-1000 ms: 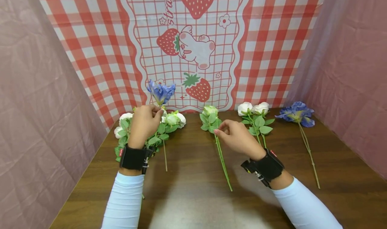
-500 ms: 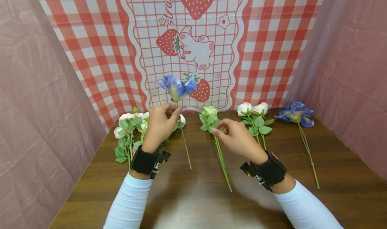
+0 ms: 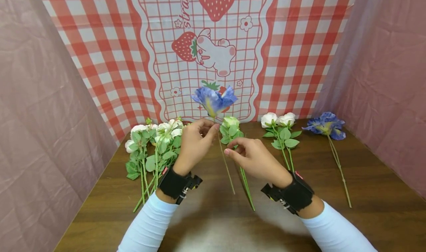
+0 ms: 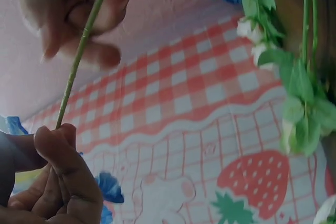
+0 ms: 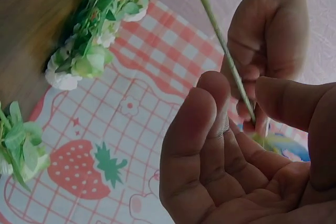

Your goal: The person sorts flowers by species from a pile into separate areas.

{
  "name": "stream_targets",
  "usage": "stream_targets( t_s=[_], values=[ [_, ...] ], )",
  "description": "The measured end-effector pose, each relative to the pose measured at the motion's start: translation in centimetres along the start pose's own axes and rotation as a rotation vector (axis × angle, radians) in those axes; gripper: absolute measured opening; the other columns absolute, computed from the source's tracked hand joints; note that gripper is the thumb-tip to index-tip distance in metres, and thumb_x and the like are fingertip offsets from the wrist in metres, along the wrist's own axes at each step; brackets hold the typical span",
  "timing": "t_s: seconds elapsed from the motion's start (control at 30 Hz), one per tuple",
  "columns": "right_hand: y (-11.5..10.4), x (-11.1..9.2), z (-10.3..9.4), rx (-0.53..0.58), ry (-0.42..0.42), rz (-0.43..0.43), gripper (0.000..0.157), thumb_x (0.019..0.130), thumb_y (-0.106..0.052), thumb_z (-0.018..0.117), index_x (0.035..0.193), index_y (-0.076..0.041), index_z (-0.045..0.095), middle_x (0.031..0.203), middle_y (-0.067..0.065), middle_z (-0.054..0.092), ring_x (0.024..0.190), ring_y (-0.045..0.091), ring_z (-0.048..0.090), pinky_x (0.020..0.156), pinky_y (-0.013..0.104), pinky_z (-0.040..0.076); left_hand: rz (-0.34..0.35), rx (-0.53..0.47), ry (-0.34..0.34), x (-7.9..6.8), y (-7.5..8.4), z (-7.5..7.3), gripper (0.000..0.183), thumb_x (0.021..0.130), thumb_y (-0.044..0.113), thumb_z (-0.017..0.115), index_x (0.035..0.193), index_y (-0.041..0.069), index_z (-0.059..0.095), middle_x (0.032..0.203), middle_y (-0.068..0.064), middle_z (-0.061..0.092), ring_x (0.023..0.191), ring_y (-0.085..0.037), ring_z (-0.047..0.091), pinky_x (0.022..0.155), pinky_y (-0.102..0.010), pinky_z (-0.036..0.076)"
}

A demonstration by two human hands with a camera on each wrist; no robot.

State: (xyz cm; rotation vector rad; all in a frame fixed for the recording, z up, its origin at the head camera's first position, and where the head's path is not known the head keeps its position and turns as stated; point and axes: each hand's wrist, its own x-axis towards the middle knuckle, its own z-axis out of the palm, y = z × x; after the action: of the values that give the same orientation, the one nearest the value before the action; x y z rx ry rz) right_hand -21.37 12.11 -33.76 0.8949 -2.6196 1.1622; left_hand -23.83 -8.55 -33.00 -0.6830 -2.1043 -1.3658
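Observation:
My left hand [image 3: 195,145] pinches the thin stem of a blue artificial flower [image 3: 214,99] just below its bloom, holding it upright over the middle of the table. In the left wrist view the stem [image 4: 79,64] runs up from the thumb and fingertips. My right hand [image 3: 261,157] is close by on the right, thumb and fingers bent but apart, with nothing between them. From the right wrist view, the held stem passes just beyond the right hand's fingers [image 5: 197,114]. A pale green rose [image 3: 230,122] lies behind the two hands, its green stems partly hidden.
Several white roses [image 3: 166,130] with leafy stems lie in a bunch at the left. White roses [image 3: 281,119] and a second blue flower [image 3: 326,126] lie at the right. A red checked strawberry cloth [image 3: 299,52] hangs behind the brown table [image 3: 206,230].
My left hand has carried the blue flower rightward, away from the white bunch to the middle. My right hand has shifted slightly left and down, leaving the green rose's leaves.

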Motion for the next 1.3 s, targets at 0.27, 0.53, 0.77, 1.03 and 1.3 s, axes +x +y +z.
stream_targets(
  t_s=[0.27,0.53,0.77,1.03,1.3],
  values=[
    [-0.7,-0.2,0.5,0.008,0.029,-0.064,0.014,0.101,-0.018,0.068,0.106,-0.006,0.073,0.078,-0.005,0.068,0.065,0.006,0.06,0.06,0.028,0.05,-0.02,-0.119,-0.034,-0.7,0.6,1.5,0.018,0.1,0.02,0.069,0.1,0.003,0.074,0.08,-0.009,0.072,0.061,-0.026,0.066,0.055,-0.028,0.053],
    [-0.9,-0.4,0.6,0.0,0.066,-0.113,0.008,0.1,-0.009,0.067,0.092,-0.01,0.07,0.067,-0.009,0.059,0.054,0.006,0.049,0.053,0.026,0.043,-0.028,-0.145,-0.06,-0.9,0.8,1.9,0.017,0.099,0.016,0.071,0.1,0.0,0.075,0.079,-0.016,0.072,0.059,-0.032,0.064,0.053,-0.027,0.051],
    [-0.7,-0.5,0.6,-0.007,0.091,-0.137,0.015,0.1,-0.006,0.064,0.086,-0.012,0.067,0.067,-0.007,0.054,0.053,0.006,0.045,0.051,0.025,0.039,-0.023,-0.098,-0.162,-0.7,0.8,1.5,0.02,0.1,0.021,0.071,0.104,0.003,0.078,0.084,-0.007,0.075,0.066,-0.027,0.067,0.059,-0.027,0.051],
    [-0.5,-0.4,0.8,0.002,0.088,-0.141,0.018,0.102,-0.004,0.06,0.086,-0.011,0.065,0.068,-0.006,0.056,0.053,0.007,0.047,0.05,0.025,0.041,-0.048,-0.134,-0.223,-0.6,0.9,1.3,0.015,0.099,0.015,0.071,0.104,0.002,0.078,0.087,-0.006,0.075,0.069,-0.03,0.068,0.059,-0.027,0.052],
    [-0.6,-0.4,0.8,0.0,0.084,-0.147,0.017,0.102,-0.003,0.058,0.089,-0.01,0.066,0.069,-0.005,0.057,0.053,0.007,0.049,0.05,0.025,0.042,-0.067,-0.15,-0.21,-0.7,1.1,1.2,0.013,0.098,0.017,0.072,0.099,0.005,0.078,0.085,-0.007,0.074,0.068,-0.028,0.067,0.059,-0.027,0.051]
  ],
)
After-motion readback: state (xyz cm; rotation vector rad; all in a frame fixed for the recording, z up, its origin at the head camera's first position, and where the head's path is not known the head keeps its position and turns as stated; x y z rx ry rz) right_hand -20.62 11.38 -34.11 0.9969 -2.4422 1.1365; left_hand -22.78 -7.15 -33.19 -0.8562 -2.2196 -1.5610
